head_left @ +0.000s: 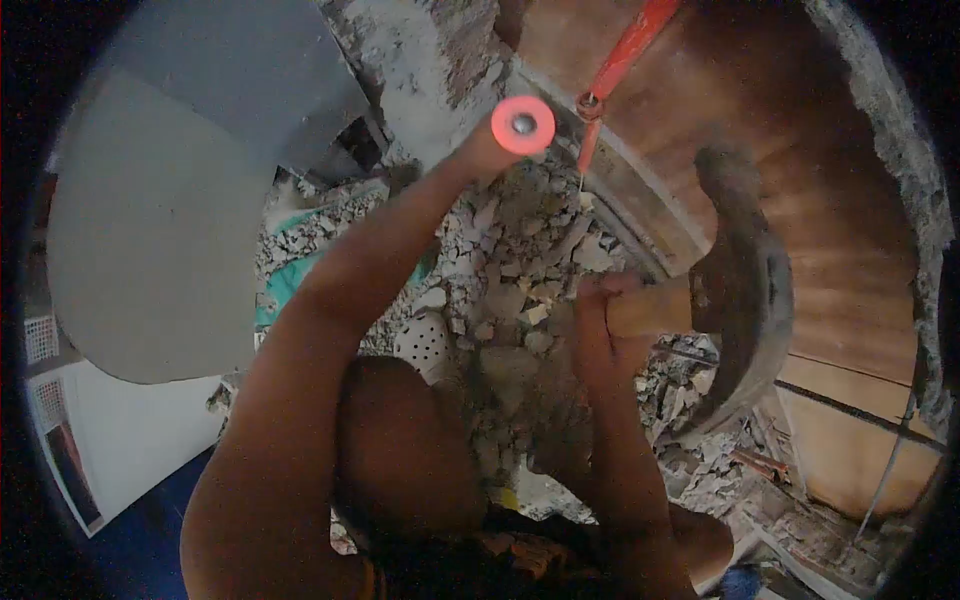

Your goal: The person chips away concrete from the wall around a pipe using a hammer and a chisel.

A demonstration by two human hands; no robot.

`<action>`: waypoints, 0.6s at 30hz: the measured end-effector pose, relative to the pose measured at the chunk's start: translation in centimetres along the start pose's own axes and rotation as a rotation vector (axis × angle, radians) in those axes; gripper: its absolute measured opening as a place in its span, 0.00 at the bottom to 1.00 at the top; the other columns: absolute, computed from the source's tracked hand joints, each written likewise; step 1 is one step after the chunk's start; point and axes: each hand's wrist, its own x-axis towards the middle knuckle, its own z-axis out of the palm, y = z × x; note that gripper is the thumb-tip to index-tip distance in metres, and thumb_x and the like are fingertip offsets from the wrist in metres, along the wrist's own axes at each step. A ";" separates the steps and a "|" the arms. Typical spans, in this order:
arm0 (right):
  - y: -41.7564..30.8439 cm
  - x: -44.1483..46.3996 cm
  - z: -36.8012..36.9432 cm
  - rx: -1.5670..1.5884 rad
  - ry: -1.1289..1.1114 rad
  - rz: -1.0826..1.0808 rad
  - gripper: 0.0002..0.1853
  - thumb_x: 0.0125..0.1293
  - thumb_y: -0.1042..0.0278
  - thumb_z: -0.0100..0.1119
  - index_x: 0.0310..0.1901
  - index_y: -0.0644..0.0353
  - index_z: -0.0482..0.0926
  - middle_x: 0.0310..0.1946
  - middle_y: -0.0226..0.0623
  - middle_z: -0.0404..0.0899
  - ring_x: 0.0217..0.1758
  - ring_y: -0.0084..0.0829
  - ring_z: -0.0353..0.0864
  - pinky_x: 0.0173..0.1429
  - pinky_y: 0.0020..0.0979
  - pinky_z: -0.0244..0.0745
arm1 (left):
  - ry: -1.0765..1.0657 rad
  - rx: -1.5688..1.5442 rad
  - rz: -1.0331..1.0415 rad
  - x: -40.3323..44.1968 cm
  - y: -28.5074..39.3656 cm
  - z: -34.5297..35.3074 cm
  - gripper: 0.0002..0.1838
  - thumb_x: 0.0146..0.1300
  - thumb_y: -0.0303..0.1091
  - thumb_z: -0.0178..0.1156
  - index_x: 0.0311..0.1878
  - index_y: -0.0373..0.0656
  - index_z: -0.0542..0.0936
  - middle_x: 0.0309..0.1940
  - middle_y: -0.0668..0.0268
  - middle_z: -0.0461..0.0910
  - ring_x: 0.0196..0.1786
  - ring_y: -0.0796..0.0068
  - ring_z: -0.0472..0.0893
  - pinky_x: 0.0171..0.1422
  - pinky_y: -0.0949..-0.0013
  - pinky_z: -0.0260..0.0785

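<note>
My left hand (487, 155) is closed below a round pink guard (539, 108) with a metal striking end at its centre, apparently the top of a chisel. The guard hides part of the fingers and the tool's shaft. My right hand (603, 325) is wrapped round the wooden handle of a hammer (748, 300). Its big dark head, slightly blurred, is raised close to the camera on the right. Below both hands lies broken rubble (510, 270) of stone and plaster. A red, narrow piece (628, 55) with a thin lower end hangs near the wooden panel.
A brown wooden panel (830, 190) with a rough masonry edge stands on the right. Grey sheets (160, 230) lie on the left. My foot in a white perforated shoe (422, 343) rests on the rubble, near green cloth (290, 285). Broken concrete (425, 75) rises at the back.
</note>
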 end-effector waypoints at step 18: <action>0.4 -3.3 -1.9 0.262 -0.037 0.179 0.17 0.74 0.54 0.48 0.36 0.61 0.73 0.25 0.29 0.71 0.24 0.18 0.66 0.28 0.23 0.62 | -0.541 0.436 0.737 -5.9 1.2 6.9 0.14 0.42 0.35 0.67 0.36 0.50 0.80 0.34 0.63 0.77 0.42 0.61 0.78 0.50 0.56 0.69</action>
